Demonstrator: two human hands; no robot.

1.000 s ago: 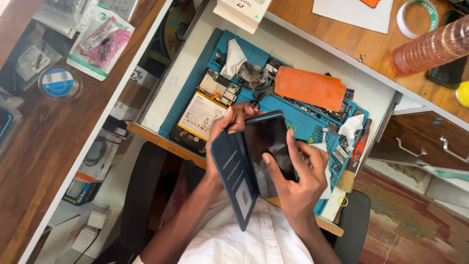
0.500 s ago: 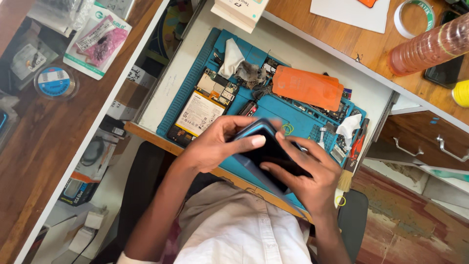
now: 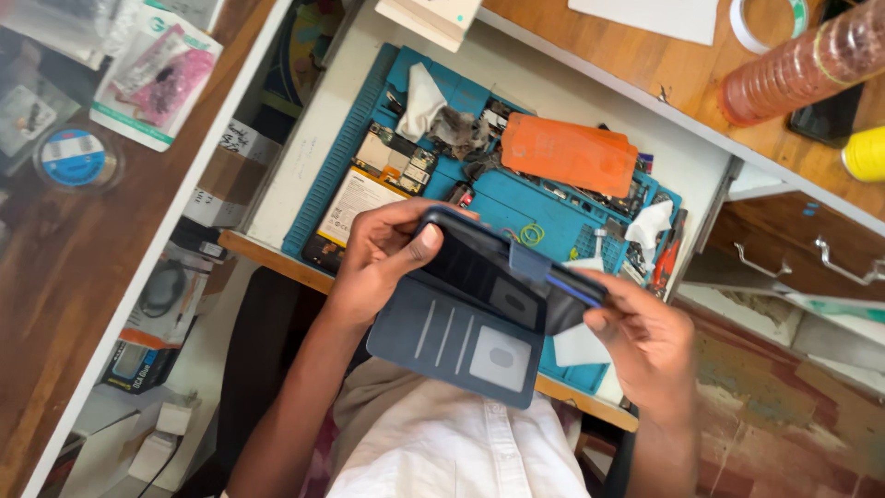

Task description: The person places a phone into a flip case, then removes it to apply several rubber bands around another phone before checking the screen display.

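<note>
I hold a dark blue wallet-style phone case [image 3: 461, 341] open above the front edge of the work surface. My left hand [image 3: 383, 254] grips its upper left end, thumb pressed on the dark inner side. My right hand [image 3: 645, 346] holds the right end, fingers under the edge. The flap with card slots hangs down toward my white shirt. A small strap tab sticks up near the case's middle. Whether a phone sits inside I cannot tell.
A blue repair mat [image 3: 544, 207] lies in a pulled-out white drawer, carrying an opened phone with its battery [image 3: 359, 198], an orange cover [image 3: 567, 152], tissues and small tools. A clear bottle [image 3: 802, 65], tape roll [image 3: 770, 23] and yellow object [image 3: 867, 152] sit on the wooden desk.
The case was upright and half shut a second ago. It then came down flat between both hands, and now lies open with the card-slot flap hanging down.
</note>
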